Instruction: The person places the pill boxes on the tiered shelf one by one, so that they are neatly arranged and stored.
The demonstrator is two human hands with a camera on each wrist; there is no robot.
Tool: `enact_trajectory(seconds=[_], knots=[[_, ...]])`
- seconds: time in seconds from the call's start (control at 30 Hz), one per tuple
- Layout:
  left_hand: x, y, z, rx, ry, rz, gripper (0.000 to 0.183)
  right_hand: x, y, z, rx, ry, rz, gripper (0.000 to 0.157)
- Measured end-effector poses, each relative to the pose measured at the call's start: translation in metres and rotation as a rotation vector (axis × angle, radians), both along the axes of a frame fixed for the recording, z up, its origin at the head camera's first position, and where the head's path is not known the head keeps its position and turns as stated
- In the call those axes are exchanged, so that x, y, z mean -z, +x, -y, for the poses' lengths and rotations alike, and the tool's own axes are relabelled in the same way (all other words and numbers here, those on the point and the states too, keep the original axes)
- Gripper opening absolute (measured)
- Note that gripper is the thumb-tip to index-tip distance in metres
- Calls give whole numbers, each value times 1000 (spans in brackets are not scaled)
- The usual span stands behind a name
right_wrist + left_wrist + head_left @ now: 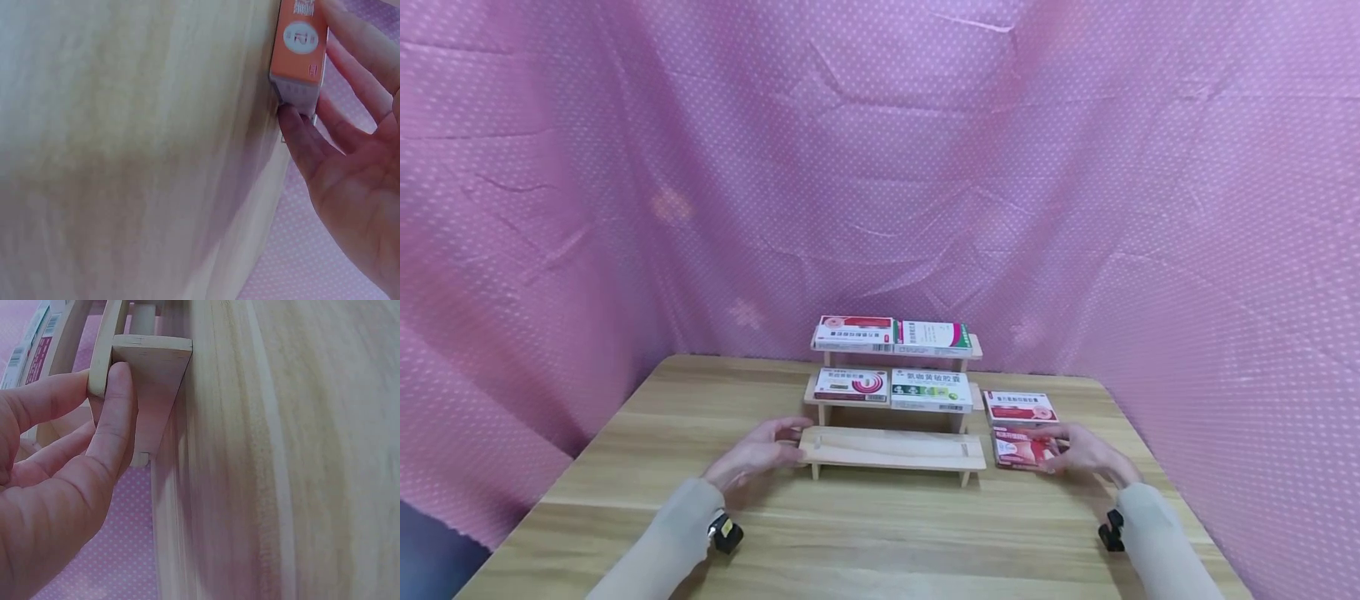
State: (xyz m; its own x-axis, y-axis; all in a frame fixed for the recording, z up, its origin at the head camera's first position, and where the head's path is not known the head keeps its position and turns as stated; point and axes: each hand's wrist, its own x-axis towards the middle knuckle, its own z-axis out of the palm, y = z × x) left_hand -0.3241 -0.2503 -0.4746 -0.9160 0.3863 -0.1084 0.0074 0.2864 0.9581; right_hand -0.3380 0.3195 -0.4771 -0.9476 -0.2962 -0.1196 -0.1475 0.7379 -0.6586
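My left hand (pixel 756 454) pinches the left end of the bottom shelf of a three-tier wooden display stand (pixel 891 450). In the left wrist view, the thumb and fingers lie on opposite faces of the shelf board (pixel 100 365), beside its side leg. To the right of the stand, my right hand (pixel 1082 452) holds a red medicine box (pixel 1017 448) lying flat on the table. The right wrist view shows the box's orange-red side (pixel 299 47), with one fingertip at its near end and other fingers over its top. A white-and-red medicine box (pixel 1020 407) lies just behind it.
On the stand's top shelf lie a white-and-red box (pixel 853 333) and a white-and-green box (pixel 932 335). The middle shelf carries a box with pink rings (pixel 851 383) and a white box with green print (pixel 931 389). Pink dotted cloth (pixel 880 183) hangs around the wooden table (pixel 925 542).
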Motion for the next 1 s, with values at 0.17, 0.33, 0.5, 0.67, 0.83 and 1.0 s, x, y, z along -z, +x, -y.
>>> enact_trajectory(seconds=[0.17, 0.33, 0.5, 0.67, 0.83, 1.0], knots=[[-1, 1, -1, -1, -2, -6, 70, 3, 3, -4, -17, -4, -14, 73], [-1, 1, -2, 10, 24, 6, 70, 2, 8, -5, -2, 5, -32, 71], [-1, 0, -2, 4, 31, 16, 71, -5, 12, -5, 30, -9, 4, 71], [-1, -2, -3, -16, 43, 31, 73, -15, 17, -10, -39, -146, 8, 68], [0, 1, -3, -27, 4, 25, 72, -16, 23, -15, -167, -305, 61, 65], [1, 2, -2, -6, 27, 24, 71, -20, 25, -9, -238, -389, 104, 61]])
